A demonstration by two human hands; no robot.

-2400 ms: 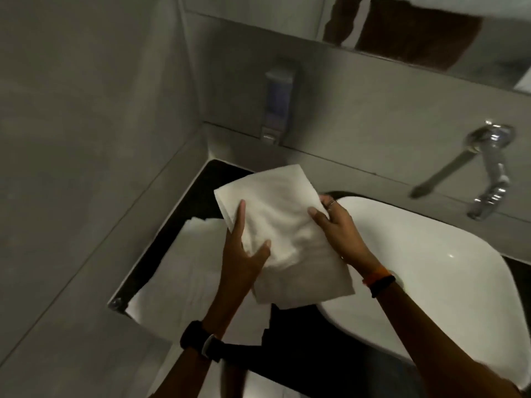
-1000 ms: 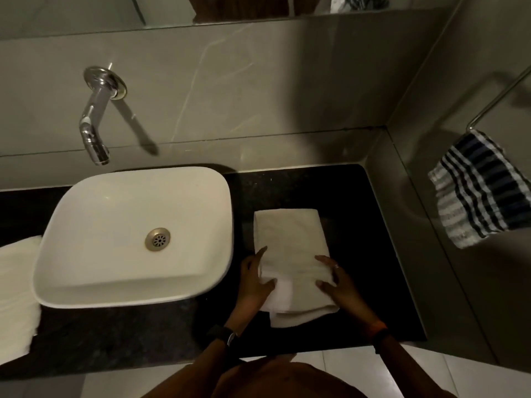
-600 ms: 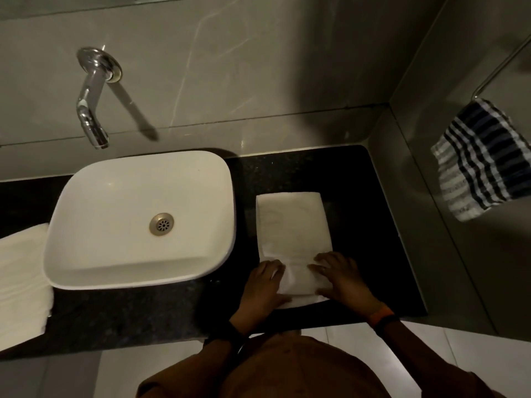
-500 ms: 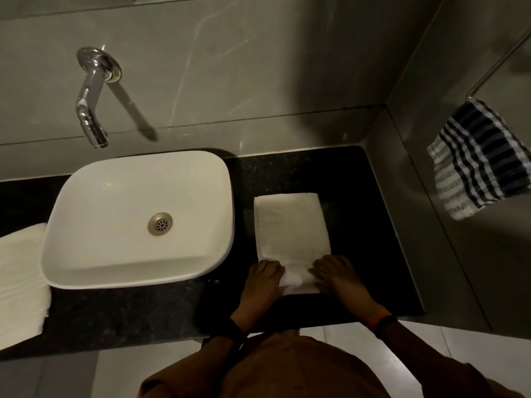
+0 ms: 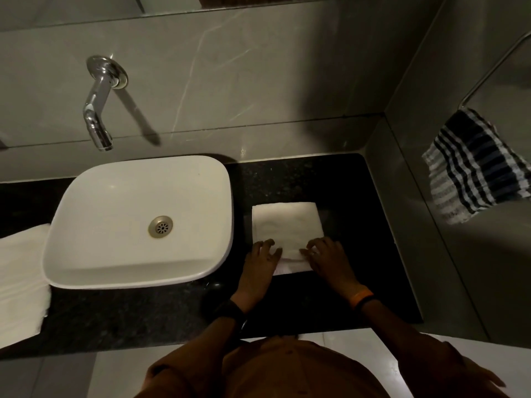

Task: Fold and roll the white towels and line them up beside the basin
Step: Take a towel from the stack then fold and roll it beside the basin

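A folded white towel [image 5: 286, 222] lies flat on the black counter [image 5: 359, 225], just right of the white basin [image 5: 138, 265]. Its near end is curled into a thick roll under my fingers. My left hand [image 5: 260, 261] grips the roll's left end and my right hand [image 5: 326, 258] grips its right end, fingers bent over the top. A stack of further white towels [image 5: 21, 282] lies on the counter left of the basin, partly cut off by the frame edge.
A chrome wall tap [image 5: 99, 110] juts over the basin's back rim. A striped dark-and-white cloth [image 5: 474, 165] hangs from a rail on the right wall. The grey wall closes the counter's right end; its front edge runs near my body.
I carried the towel from the left of the basin to the right and laid it down. Since then both hands have rolled its near end away from me, shortening the flat part.
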